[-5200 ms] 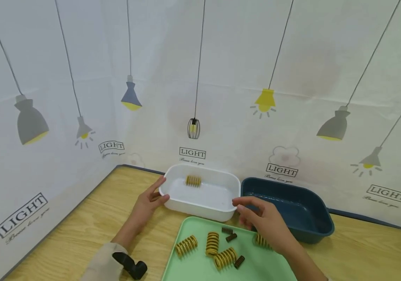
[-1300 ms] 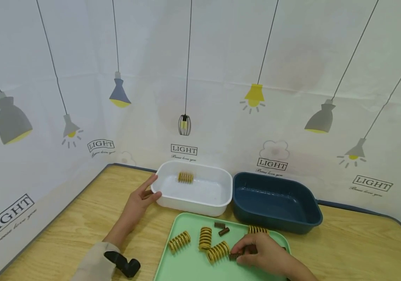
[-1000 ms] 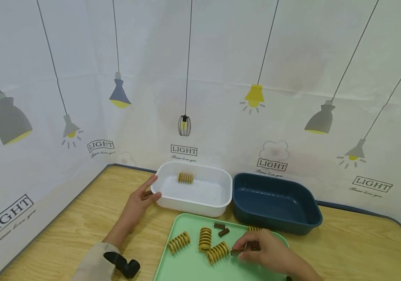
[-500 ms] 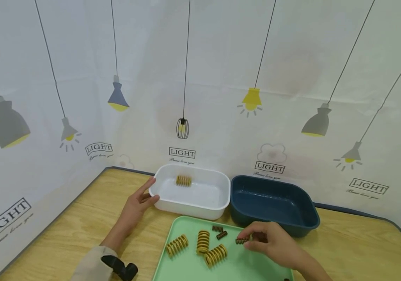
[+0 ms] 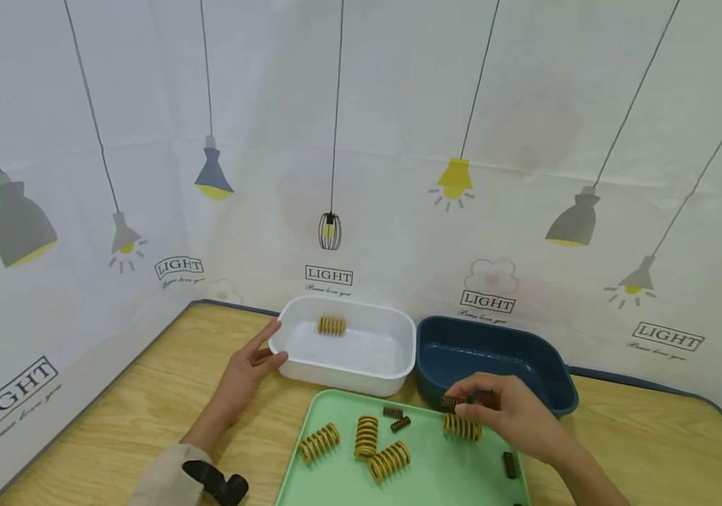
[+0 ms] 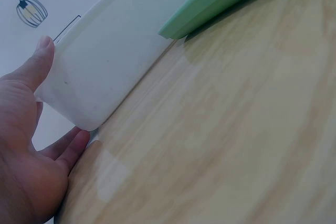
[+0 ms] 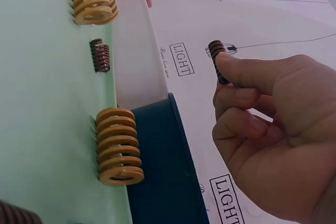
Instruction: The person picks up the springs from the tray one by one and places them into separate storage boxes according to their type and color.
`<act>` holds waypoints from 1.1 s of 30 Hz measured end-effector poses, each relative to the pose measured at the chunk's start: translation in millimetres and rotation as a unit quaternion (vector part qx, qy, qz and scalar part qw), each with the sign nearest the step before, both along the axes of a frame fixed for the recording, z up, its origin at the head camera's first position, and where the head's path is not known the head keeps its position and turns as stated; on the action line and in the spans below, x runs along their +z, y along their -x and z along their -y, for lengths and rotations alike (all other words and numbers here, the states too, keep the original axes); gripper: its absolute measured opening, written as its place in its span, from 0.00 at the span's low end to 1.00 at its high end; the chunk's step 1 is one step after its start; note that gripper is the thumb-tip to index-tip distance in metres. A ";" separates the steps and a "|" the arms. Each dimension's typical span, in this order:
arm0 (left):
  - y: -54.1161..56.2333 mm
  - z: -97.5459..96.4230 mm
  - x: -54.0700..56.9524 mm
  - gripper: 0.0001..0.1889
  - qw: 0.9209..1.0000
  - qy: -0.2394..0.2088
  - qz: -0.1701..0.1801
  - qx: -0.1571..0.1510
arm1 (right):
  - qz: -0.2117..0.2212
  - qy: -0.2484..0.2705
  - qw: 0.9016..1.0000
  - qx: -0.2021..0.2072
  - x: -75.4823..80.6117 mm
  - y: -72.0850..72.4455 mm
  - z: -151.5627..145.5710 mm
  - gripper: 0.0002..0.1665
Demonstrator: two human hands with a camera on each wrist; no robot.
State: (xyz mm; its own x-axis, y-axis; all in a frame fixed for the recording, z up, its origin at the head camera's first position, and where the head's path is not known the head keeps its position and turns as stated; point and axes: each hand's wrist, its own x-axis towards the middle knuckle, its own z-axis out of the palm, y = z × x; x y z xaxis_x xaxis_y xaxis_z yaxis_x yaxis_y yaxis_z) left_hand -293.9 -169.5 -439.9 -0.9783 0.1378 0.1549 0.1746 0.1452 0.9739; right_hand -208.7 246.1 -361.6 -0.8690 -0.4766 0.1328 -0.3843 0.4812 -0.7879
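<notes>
Right hand [image 5: 513,416] pinching a small brown coil spring [image 5: 453,403], aloft near the far edge of the green tray [image 5: 443,488]; left hand [image 5: 244,370], thumb and fingers apart, touching the white bin [image 5: 342,378] at left.

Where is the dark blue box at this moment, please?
In the head view, the dark blue box stands right of the white box, behind the green tray.
</notes>
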 end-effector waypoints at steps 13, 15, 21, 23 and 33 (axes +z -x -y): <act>3.8 2.2 -8.2 0.36 1.000 0.008 -0.023 0.007 | -0.027 -0.004 0.999 -0.032 5.8 26.2 -12.5 0.15; 3.9 2.2 -8.3 0.36 1.000 0.009 -0.022 0.010 | -0.021 -0.006 0.999 -0.043 5.0 30.9 -13.2 0.16; -2.1 -0.4 -0.2 0.35 1.000 0.003 -0.017 0.004 | 0.012 -0.006 0.997 -0.075 -0.7 44.8 -13.3 0.18; -2.3 -0.4 -0.7 0.35 1.000 0.002 -0.017 0.002 | 0.017 -0.005 0.997 -0.080 -3.6 48.1 -13.0 0.18; 5.0 2.1 -9.3 0.35 1.000 0.006 -0.023 0.009 | -0.003 -0.031 0.994 -0.106 -12.3 65.4 -13.8 0.13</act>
